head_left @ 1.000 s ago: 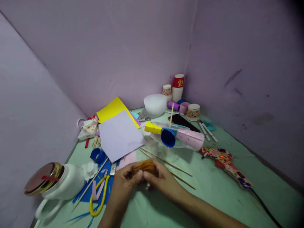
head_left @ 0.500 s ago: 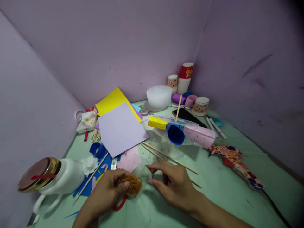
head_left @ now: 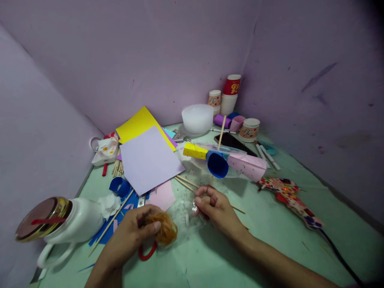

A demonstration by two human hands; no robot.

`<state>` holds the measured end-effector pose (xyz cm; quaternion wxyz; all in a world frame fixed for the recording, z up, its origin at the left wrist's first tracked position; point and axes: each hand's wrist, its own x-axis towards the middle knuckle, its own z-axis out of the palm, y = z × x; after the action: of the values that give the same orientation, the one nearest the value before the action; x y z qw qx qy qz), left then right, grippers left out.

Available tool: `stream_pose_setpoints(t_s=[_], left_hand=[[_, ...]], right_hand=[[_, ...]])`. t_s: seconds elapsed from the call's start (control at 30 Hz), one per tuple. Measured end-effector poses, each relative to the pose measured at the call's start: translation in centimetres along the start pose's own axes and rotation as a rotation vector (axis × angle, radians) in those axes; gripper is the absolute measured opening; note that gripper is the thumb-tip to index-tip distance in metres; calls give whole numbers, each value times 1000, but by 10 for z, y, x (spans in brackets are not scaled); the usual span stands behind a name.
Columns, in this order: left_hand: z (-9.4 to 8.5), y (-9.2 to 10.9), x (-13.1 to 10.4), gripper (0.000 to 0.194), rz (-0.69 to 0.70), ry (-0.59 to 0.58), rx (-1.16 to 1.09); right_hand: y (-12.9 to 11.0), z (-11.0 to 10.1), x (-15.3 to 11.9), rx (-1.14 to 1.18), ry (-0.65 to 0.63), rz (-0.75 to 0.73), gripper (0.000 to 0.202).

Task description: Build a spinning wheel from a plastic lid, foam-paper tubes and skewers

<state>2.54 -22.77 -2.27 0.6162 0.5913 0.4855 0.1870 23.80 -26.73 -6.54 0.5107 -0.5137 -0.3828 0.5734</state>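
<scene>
Skewers (head_left: 186,184) are lying beside the lilac sheet (head_left: 151,160); the left hand (head_left: 134,230) is clutching orange strands (head_left: 167,230), grip unclear in the right hand (head_left: 216,208).

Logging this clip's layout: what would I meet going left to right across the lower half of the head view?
White mug → left hand → orange stringy bundle → right hand → floral-patterned corded tool.

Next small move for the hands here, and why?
Probably lower the amber bundle onto the green tabletop, beside the red loop. The left hand is taken up gripping that bundle, while the right hand seems to pinch a small shiny piece; setting the bundle down would likely free a hand to help with it.
</scene>
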Motion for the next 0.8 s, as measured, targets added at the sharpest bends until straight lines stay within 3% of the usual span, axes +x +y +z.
stream_pose_setpoints(t_s=[0.1,0.2,0.3,0.4,0.5,0.63,0.8], left_hand=[[-6,-6,2,24,24,99,-148],[-11,-12,2,24,32,55,-240],[-12,-13,2,22,48,7,-290],[-12,-12,2,20,42,-29,-306],[-12,-11,3,21,24,-51,-302],[-9,-11,6,24,-9,64,-240],[-5,-9,9,29,-42,194,-307]], right_hand=[[4,1,0,46,69,-75,28],[8,3,-2,42,24,-143,22],[9,2,0,83,-51,-41,9],[7,0,3,69,-44,13,20],[5,0,4,102,-50,12,13],[3,-1,2,361,-180,61,23],[-2,-3,1,407,-242,120,39]])
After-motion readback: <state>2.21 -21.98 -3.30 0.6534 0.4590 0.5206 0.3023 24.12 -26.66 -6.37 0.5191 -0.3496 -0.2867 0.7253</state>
